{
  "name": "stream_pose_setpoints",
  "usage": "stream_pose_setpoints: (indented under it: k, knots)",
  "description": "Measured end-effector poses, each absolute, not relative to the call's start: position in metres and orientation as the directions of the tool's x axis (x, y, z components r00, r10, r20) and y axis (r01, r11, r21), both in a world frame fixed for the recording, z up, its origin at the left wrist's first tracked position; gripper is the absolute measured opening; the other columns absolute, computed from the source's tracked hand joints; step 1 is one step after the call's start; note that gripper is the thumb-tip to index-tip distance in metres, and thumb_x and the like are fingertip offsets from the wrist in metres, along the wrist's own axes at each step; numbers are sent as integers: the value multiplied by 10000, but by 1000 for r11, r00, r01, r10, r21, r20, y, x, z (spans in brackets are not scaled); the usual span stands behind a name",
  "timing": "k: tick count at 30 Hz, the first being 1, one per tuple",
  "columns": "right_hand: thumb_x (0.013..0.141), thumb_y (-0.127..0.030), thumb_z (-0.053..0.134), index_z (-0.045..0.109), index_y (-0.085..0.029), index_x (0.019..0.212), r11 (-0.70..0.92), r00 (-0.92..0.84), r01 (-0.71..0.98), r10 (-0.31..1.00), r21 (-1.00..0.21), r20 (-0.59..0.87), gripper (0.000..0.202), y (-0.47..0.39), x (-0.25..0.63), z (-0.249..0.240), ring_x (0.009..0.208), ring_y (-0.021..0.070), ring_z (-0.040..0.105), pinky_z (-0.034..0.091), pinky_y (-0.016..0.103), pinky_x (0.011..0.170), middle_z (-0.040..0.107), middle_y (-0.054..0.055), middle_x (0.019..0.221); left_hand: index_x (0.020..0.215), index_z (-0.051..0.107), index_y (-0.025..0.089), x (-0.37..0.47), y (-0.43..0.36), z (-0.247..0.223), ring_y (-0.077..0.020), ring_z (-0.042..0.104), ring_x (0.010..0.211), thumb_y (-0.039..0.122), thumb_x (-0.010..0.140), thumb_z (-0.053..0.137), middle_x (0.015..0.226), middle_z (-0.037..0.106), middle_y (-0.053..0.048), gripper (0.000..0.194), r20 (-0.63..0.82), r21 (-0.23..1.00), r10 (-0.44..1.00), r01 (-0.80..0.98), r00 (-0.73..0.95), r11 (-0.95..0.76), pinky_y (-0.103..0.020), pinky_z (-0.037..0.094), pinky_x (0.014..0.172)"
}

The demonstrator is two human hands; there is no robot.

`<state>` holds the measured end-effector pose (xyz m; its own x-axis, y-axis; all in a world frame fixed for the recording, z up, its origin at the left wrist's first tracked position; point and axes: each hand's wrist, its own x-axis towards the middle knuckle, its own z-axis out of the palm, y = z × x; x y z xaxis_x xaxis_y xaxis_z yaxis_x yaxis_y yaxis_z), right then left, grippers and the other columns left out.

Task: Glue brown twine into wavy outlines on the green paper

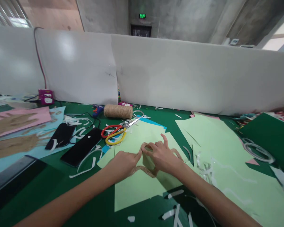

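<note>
Over a pale green paper sheet (134, 192), a brown twine strand (148, 171) curves in loops beneath and between my hands. My left hand (125, 162) is closed, its fingertips pinching the twine near the middle of the sheet. Facing it, my right hand (164, 156) holds the same stretch between thumb and forefinger, with another finger raised. The two hands' fingertips meet or nearly meet. More of the twine shows just right of my right hand; parts of it are hidden under both hands.
Scissors (119, 132) with red and yellow handles lie open beyond my left hand, near a twine spool (118, 111). Black phones (82, 148) are at the left. More green paper (213, 135) covers the right side. White strips (175, 214) are scattered about. A white partition (180, 75) stands behind.
</note>
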<state>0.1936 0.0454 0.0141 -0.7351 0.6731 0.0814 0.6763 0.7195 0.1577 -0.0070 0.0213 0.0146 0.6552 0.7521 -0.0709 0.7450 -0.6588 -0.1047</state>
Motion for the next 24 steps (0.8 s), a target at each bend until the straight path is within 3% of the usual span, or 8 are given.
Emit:
stream_pose_setpoints:
  k: [3, 11, 16, 24]
  knots:
    - [760, -122, 522, 521, -215, 1210, 717, -736, 673, 673, 181, 67, 460, 43, 191, 15, 858, 222, 579, -61, 606, 998, 593, 106, 1084, 1280, 439, 129, -12, 23, 16, -214, 641, 631, 469, 897, 481, 747, 675, -56, 514, -54, -131, 733, 723, 678, -678, -256, 379, 485]
    - [770, -97, 491, 544, -197, 1187, 727, -743, 666, 668, 168, 52, 432, 37, 186, 20, 841, 230, 599, 16, 564, 996, 623, 116, 1030, 1226, 512, 181, -37, 28, 6, -165, 626, 614, 392, 917, 436, 819, 684, -38, 382, 109, -88, 624, 632, 774, -770, -245, 369, 488]
    - [764, -148, 531, 535, -199, 1205, 736, -753, 651, 657, 187, 35, 444, 36, 188, 20, 864, 251, 596, 31, 562, 989, 621, 127, 1050, 1267, 486, 233, -46, 32, 7, -154, 632, 686, 236, 884, 476, 893, 690, -28, 384, 61, -58, 617, 619, 785, -783, -226, 365, 519]
    - [740, -131, 582, 569, -218, 1159, 741, -751, 658, 659, 132, 39, 428, 40, 189, 19, 843, 220, 573, 137, 493, 939, 607, 106, 1090, 1304, 454, 271, -52, 40, 9, -144, 571, 607, 152, 832, 508, 719, 633, 11, 489, -3, -76, 595, 593, 804, -802, -237, 311, 483]
